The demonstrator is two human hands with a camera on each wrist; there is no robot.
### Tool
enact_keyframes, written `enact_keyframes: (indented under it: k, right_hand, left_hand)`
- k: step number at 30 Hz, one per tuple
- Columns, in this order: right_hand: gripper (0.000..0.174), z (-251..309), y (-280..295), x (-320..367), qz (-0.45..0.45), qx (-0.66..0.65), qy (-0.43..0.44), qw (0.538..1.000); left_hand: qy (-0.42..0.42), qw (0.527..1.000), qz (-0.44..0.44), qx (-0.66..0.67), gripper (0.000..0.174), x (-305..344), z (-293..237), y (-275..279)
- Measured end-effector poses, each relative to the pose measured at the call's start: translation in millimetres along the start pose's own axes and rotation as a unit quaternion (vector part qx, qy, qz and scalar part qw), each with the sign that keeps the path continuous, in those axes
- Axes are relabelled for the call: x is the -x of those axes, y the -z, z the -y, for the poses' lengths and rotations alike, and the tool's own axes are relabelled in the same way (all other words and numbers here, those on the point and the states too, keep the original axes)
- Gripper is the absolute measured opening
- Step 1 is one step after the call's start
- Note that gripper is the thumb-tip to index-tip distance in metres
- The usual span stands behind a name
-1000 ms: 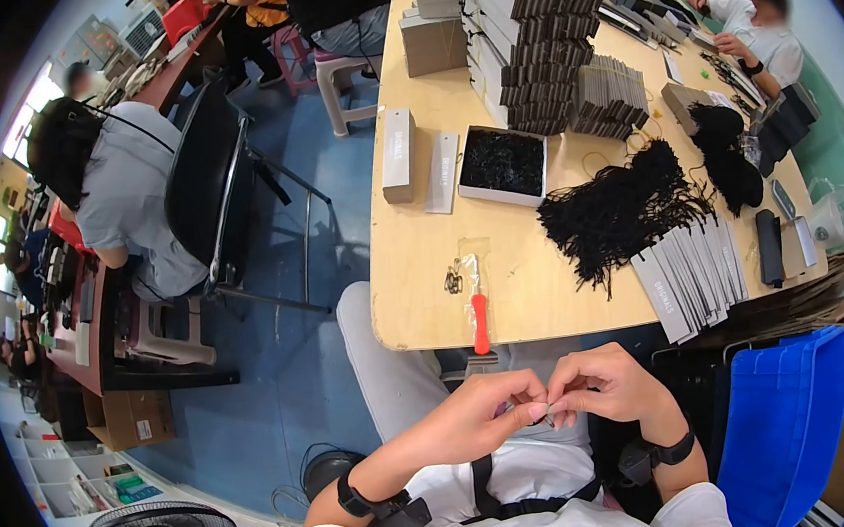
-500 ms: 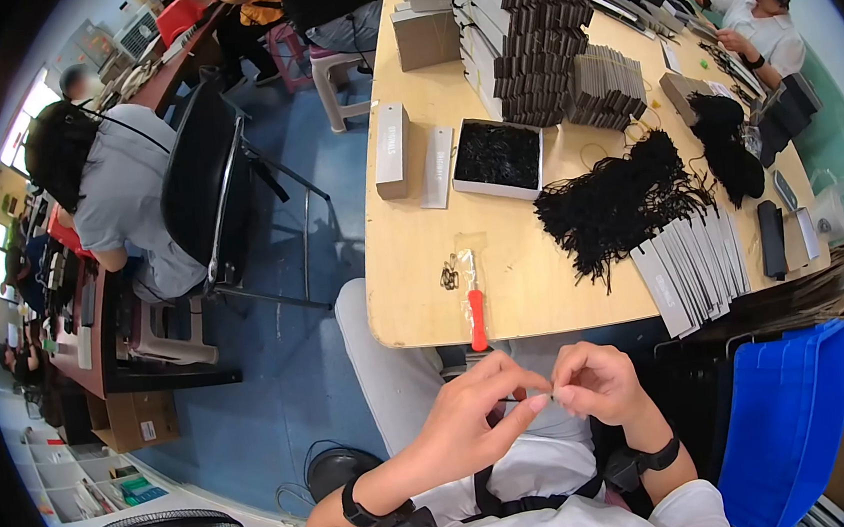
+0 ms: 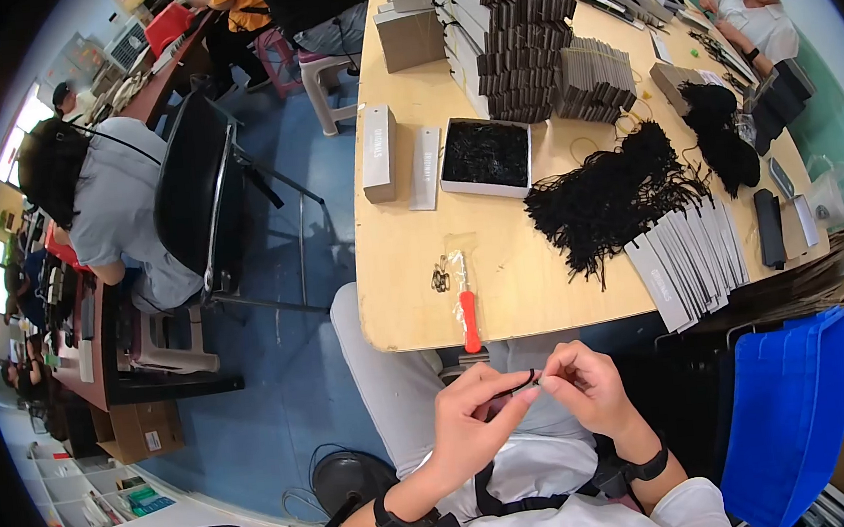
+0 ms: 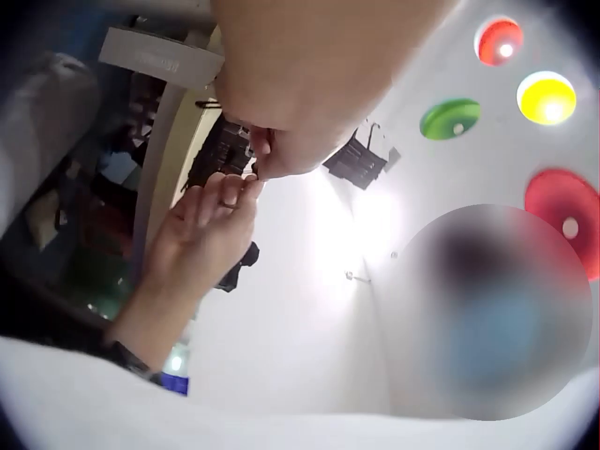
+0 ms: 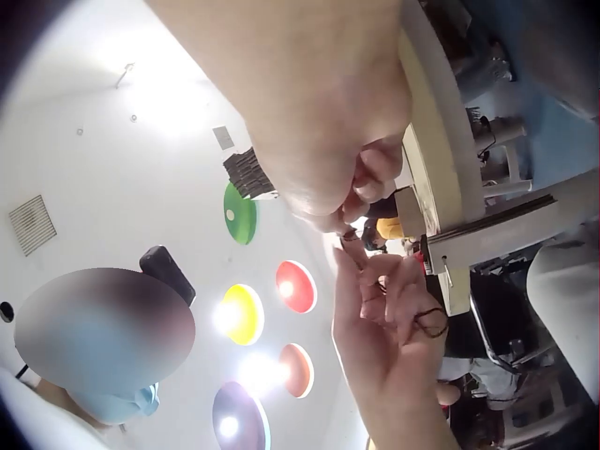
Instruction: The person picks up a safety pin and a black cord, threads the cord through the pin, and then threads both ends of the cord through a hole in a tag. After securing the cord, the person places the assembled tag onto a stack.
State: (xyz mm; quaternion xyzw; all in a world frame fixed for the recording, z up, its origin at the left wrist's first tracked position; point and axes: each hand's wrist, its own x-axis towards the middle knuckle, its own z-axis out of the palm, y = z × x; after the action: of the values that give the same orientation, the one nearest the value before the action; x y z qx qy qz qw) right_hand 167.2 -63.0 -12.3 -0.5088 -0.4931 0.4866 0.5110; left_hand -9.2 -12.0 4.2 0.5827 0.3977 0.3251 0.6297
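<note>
Since the earlier frame both hands are sitting lower over the lap and a little further apart, and a short loop of black cord [image 3: 519, 385] is now showing between them where only closed fingertips showed before.

The left hand [image 3: 481, 417] is pinching the cord between thumb and forefinger. The right-wrist view shows the loop [image 5: 429, 323] hanging round the left fingers. The right hand [image 3: 585, 388] is closing its thumb and forefinger on the cord's near end, with its tips just short of touching the left tips. Whether it is also holding some small part there cannot be told.

Beyond the fingertips, the table [image 3: 418, 336] is carrying a red-handled tool [image 3: 469, 322]. Further out to the right are a heap of black cords [image 3: 607, 202] and a fan of grey tags [image 3: 688, 260].

Judgement: the cord is being formed or threaded by hand. The next move calls for a steady left pinch while the right tips are drawing the end through.
</note>
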Motion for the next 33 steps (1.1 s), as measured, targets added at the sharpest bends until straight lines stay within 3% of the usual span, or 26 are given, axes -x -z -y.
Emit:
enact_keyframes:
  k: [2, 6, 8, 11, 15, 17, 18, 27, 33]
  right_hand:
    - [0.01, 4, 2, 1, 0.007, 0.003, -0.008, 1.0]
    - [0.01, 9, 4, 2, 0.032, -0.006, -0.03, 0.999]
    - [0.01, 10, 4, 2, 0.043, -0.019, -0.025, 0.999]
    - [0.01, 17, 1, 0, 0.055, -0.074, -0.034, 0.995]
    - [0.008, 25, -1, 1, 0.077, -0.183, -0.081, 0.977]
    - [0.009, 29, -1, 1, 0.069, -0.203, -0.085, 0.973]
    - [0.009, 31, -1, 1, 0.063, -0.222, -0.089, 0.969]
    - [0.014, 38, 1, 0, 0.075, -0.065, 0.021, 0.995]
    - [0.015, 38, 2, -1, 0.086, -0.034, 0.002, 0.996]
  left_hand:
    - [-0.047, 0.998, -0.01, -0.047, 0.015, 1, -1, -2]
    - [-0.028, 0.997, 0.038, -0.056, 0.013, -2, 4, 2]
    - [0.096, 0.977, 0.1, 0.165, 0.015, -2, 14, 4]
    - [0.147, 0.947, 0.151, 0.241, 0.016, -5, 11, 8]
    - [0.128, 0.923, 0.196, 0.307, 0.016, -7, 17, 8]
    - [0.152, 0.878, 0.218, 0.399, 0.017, -6, 13, 7]
    - [0.153, 0.878, 0.218, 0.398, 0.017, -6, 11, 8]
    - [0.147, 0.874, 0.225, 0.405, 0.014, -7, 10, 12]
    - [0.14, 0.882, 0.23, 0.387, 0.015, -8, 10, 12]
